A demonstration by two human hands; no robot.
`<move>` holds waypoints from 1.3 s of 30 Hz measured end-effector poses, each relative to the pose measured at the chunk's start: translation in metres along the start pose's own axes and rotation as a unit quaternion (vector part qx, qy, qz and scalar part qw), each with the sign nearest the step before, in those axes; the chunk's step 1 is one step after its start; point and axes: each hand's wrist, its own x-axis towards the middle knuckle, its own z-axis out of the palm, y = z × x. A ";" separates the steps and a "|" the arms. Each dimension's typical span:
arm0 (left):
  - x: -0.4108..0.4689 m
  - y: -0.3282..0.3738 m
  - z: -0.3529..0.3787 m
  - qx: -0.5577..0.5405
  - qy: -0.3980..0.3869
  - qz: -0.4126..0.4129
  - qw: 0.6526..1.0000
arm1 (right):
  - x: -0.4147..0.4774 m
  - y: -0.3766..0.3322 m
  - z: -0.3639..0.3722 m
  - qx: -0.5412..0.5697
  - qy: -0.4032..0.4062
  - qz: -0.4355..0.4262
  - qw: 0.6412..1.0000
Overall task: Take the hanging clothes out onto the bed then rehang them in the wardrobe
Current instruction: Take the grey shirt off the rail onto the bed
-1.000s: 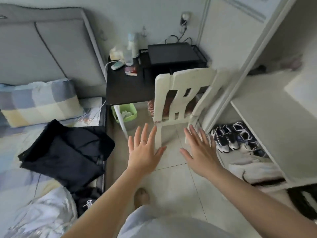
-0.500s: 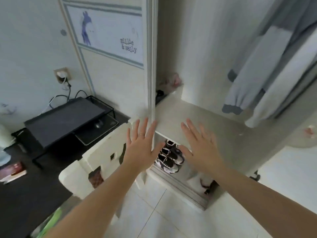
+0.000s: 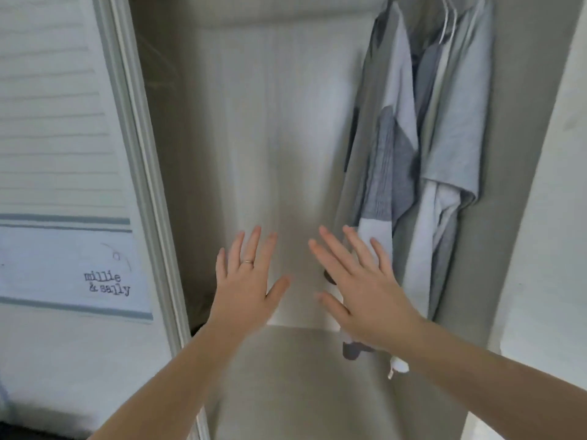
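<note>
Open wardrobe [image 3: 286,122], pale back panel, bare shelf [image 3: 301,376] below. At far left, sliding door [image 3: 63,154] lettered "millie & sally". Left hand [image 3: 244,287] raised before the interior, palm forward, fingers spread, ring [image 3: 247,262] on one finger, holding nothing. Right hand [image 3: 365,296] beside it, likewise spread and empty, just short of the garments. Hanging clothes [image 3: 428,154], grey, blue and white, bunched on hangers [image 3: 448,23] at the right side.
</note>
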 end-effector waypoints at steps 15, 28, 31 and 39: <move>0.276 0.032 -0.036 -0.034 0.150 0.108 0.982 | 0.182 0.127 -0.117 -0.171 0.151 0.032 0.973; 0.465 0.055 -0.015 -0.205 0.131 0.156 0.957 | 0.301 0.175 -0.171 -0.276 0.168 0.142 0.936; 0.495 0.071 -0.014 -0.304 0.090 0.145 0.937 | 0.321 0.186 -0.181 -0.282 0.149 0.209 0.924; 0.529 0.118 -0.002 -0.508 0.005 0.184 0.842 | 0.358 0.208 -0.195 -0.306 0.123 0.313 0.891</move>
